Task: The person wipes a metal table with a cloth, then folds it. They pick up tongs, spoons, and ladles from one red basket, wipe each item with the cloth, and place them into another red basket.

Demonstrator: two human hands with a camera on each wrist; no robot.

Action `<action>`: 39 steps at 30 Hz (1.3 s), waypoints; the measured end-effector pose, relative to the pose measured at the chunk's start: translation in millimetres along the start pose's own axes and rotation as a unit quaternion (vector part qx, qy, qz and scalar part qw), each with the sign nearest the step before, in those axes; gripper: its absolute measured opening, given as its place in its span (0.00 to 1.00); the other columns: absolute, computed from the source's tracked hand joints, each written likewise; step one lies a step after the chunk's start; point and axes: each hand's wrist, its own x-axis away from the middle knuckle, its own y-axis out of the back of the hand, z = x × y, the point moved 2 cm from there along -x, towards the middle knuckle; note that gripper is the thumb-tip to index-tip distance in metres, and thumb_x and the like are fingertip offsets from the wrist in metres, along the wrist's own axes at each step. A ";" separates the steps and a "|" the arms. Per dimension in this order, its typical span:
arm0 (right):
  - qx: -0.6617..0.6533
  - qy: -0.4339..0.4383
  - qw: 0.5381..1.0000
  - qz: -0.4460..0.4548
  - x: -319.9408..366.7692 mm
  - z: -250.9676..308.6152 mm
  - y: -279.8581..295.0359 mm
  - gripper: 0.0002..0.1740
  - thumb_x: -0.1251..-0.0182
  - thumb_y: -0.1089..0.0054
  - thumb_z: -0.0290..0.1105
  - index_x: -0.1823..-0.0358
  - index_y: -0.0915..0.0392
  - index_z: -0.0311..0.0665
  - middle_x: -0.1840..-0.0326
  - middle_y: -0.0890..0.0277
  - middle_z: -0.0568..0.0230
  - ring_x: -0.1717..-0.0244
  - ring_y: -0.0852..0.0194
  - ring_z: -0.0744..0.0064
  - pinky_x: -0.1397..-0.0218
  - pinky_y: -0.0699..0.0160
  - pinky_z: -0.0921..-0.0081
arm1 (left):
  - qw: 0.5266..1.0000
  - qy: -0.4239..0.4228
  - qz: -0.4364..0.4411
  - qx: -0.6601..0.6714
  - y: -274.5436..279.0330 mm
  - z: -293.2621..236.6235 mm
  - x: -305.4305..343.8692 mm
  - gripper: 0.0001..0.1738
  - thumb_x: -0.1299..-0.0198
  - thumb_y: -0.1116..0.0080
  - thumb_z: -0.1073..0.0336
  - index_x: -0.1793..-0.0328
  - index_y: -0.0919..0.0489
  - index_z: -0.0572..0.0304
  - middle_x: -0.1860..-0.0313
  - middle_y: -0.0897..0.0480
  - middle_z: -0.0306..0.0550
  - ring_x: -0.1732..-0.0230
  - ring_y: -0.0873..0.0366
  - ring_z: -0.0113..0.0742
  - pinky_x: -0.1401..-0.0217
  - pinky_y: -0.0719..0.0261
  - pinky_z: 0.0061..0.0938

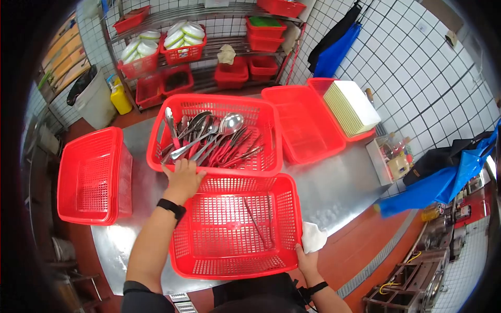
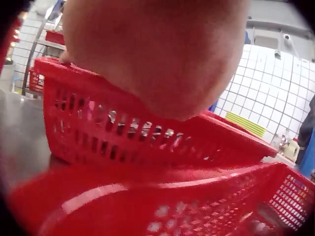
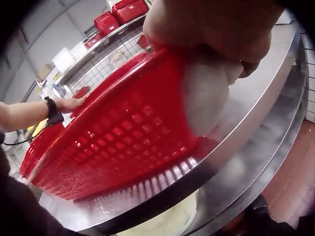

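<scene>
A red basket with tongs inside stands at the table's near edge. My right hand grips its right rim, a white cloth beside the fingers; the right wrist view shows the hand over the cloth. Behind it, partly against its far rim, sits a second basket full of ladles and red-handled utensils. My left hand rests on that basket's near rim, its fingers reaching over. The left wrist view shows the hand above the basket side.
Stacked red baskets stand at the table's left. An empty red tub and a tub with stacked pale trays lie at the right rear, near a bottle holder. Shelves with more baskets stand behind.
</scene>
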 end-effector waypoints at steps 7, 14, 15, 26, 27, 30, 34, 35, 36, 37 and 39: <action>0.033 0.061 0.997 0.031 -37.3 -9.5 4.1 0.28 0.35 0.38 0.28 0.34 0.31 0.30 0.39 0.25 0.51 0.39 0.26 0.59 0.35 0.31 0.67 | 0.998 0.046 -0.035 -0.011 -22.2 -30.5 22.0 0.28 0.32 0.51 0.43 0.40 0.28 0.58 0.41 0.30 0.49 0.33 0.36 0.50 0.33 0.55 0.84; 0.072 0.107 0.991 0.031 -52.1 14.1 12.0 0.26 0.40 0.34 0.30 0.40 0.26 0.31 0.45 0.20 0.49 0.44 0.21 0.55 0.39 0.26 0.65 | 0.997 0.064 -0.034 0.012 -17.2 -55.4 48.8 0.35 0.37 0.44 0.42 0.33 0.32 0.59 0.39 0.32 0.50 0.32 0.38 0.50 0.35 0.58 0.87; 0.092 0.116 0.989 0.029 -51.6 16.5 14.5 0.25 0.40 0.33 0.31 0.42 0.24 0.31 0.46 0.19 0.50 0.44 0.20 0.55 0.40 0.25 0.64 | 0.997 0.065 -0.030 0.005 -18.3 -55.6 50.0 0.36 0.38 0.44 0.41 0.32 0.33 0.59 0.39 0.32 0.50 0.32 0.38 0.50 0.35 0.58 0.87; 0.030 0.079 0.995 -0.052 -62.4 5.4 62.3 0.21 0.40 0.34 0.31 0.46 0.22 0.31 0.48 0.18 0.50 0.46 0.19 0.55 0.42 0.24 0.63 | 0.994 0.102 0.039 0.013 2.9 -70.2 51.5 0.41 0.37 0.46 0.38 0.26 0.38 0.58 0.32 0.36 0.54 0.27 0.43 0.52 0.32 0.61 0.84; 0.056 0.053 0.995 -0.070 -70.4 2.0 67.9 0.21 0.40 0.34 0.31 0.46 0.22 0.31 0.48 0.18 0.49 0.46 0.19 0.53 0.43 0.24 0.63 | 0.993 0.109 0.027 0.026 3.4 -69.0 51.5 0.40 0.37 0.47 0.39 0.27 0.37 0.57 0.32 0.36 0.54 0.27 0.43 0.53 0.31 0.60 0.83; 0.114 0.048 0.983 -0.136 -87.7 -2.9 91.2 0.21 0.42 0.35 0.31 0.46 0.21 0.33 0.48 0.19 0.49 0.45 0.22 0.50 0.42 0.25 0.61 | 0.992 0.123 -0.025 -0.001 17.9 -70.8 44.9 0.36 0.39 0.43 0.42 0.31 0.32 0.56 0.32 0.35 0.53 0.27 0.43 0.55 0.30 0.56 0.78; 0.201 0.068 0.958 -0.192 -111.0 10.3 96.1 0.21 0.45 0.37 0.31 0.47 0.21 0.36 0.48 0.21 0.48 0.43 0.25 0.46 0.41 0.28 0.58 | 0.987 0.132 -0.094 -0.012 47.2 -58.6 3.4 0.33 0.46 0.34 0.49 0.36 0.27 0.54 0.33 0.33 0.54 0.30 0.38 0.56 0.31 0.45 0.69; 0.213 0.069 0.955 -0.195 -117.0 7.5 93.9 0.21 0.45 0.37 0.31 0.48 0.21 0.37 0.48 0.21 0.48 0.43 0.26 0.45 0.41 0.28 0.58 | 0.989 0.148 -0.026 -0.015 38.5 -47.7 -7.8 0.34 0.47 0.34 0.49 0.35 0.28 0.53 0.35 0.31 0.55 0.32 0.35 0.56 0.32 0.41 0.67; 0.228 0.067 0.952 -0.193 -123.3 1.5 90.9 0.21 0.46 0.38 0.31 0.48 0.21 0.37 0.47 0.22 0.48 0.42 0.26 0.43 0.41 0.29 0.57 | 0.986 0.162 0.045 -0.019 26.3 -36.6 -14.2 0.34 0.47 0.34 0.50 0.35 0.28 0.52 0.36 0.29 0.56 0.34 0.32 0.56 0.32 0.37 0.64; 0.225 0.060 0.955 -0.185 -129.3 -16.6 92.3 0.21 0.46 0.38 0.31 0.48 0.21 0.37 0.47 0.22 0.48 0.42 0.26 0.43 0.41 0.29 0.57 | 0.984 0.158 0.067 -0.046 16.4 -30.9 -18.5 0.32 0.48 0.33 0.51 0.37 0.25 0.50 0.41 0.23 0.54 0.37 0.28 0.56 0.36 0.31 0.58; 0.333 0.125 0.924 -0.141 -139.3 -51.2 96.9 0.24 0.48 0.38 0.33 0.46 0.22 0.39 0.45 0.23 0.48 0.41 0.29 0.41 0.40 0.31 0.52 | 0.982 0.150 0.087 -0.070 7.4 -25.4 -25.0 0.29 0.48 0.33 0.52 0.39 0.23 0.49 0.43 0.21 0.53 0.37 0.28 0.55 0.37 0.31 0.58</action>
